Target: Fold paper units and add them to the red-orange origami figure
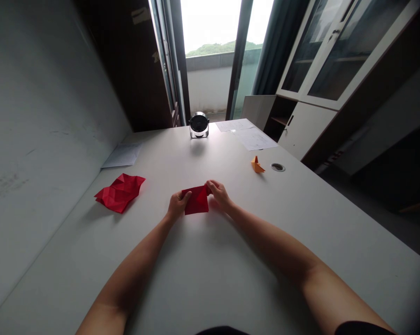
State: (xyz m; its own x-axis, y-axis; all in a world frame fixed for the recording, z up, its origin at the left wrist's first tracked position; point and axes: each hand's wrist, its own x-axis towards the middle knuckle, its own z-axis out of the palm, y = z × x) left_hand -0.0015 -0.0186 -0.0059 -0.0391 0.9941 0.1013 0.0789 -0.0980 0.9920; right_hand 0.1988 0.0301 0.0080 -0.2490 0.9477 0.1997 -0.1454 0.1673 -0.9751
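Note:
A folded red sheet of paper (197, 201), roughly rectangular, is held up a little over the white table between both hands. My left hand (178, 204) grips its left edge, thumb on the near face and fingers behind. At the upper right corner, my right hand (217, 191) pinches the paper between thumb and fingers. A faint red glow lies on the table beneath it. To the left rests a larger red paper (121, 192), creased and partly unfolded. An orange folded paper figure (257, 164) stands to the right, apart from my hands.
On the white table (210, 274) a small round black fan-like device (199, 124) stands at the far edge. Printed sheets (254, 138) lie at the back right, another paper (122, 155) by the left wall. A round cable hole (277, 167) sits near the right edge.

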